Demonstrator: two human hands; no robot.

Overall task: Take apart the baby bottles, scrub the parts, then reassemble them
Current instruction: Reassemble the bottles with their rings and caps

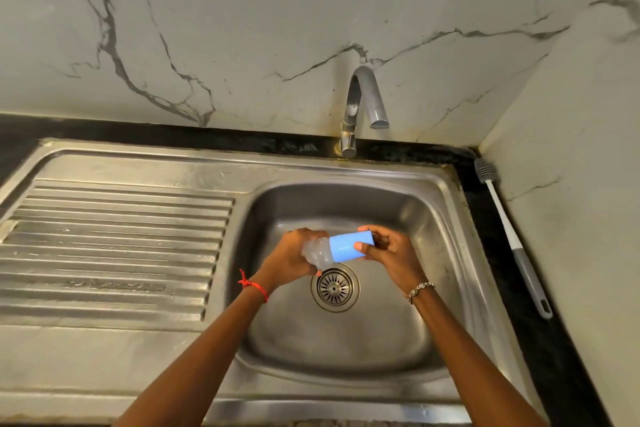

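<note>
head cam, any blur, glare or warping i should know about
Head view: the clear cap end of the bottle is smeared by motion blur at the left hand; soft glare streaks the sink rim and drainboard; wide-angle distortion bows the counter edge and wall; the brush at right stays sharp.

Home kitchen, steel sink [346, 180] with ribbed drainboard [114, 246], chrome tap [360, 104], marble-look wall tiles [242, 28], dark counter [502, 236]

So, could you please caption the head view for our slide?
Both hands, left and right, hold a blue-sleeved clear baby bottle sideways over the steel sink.
</note>
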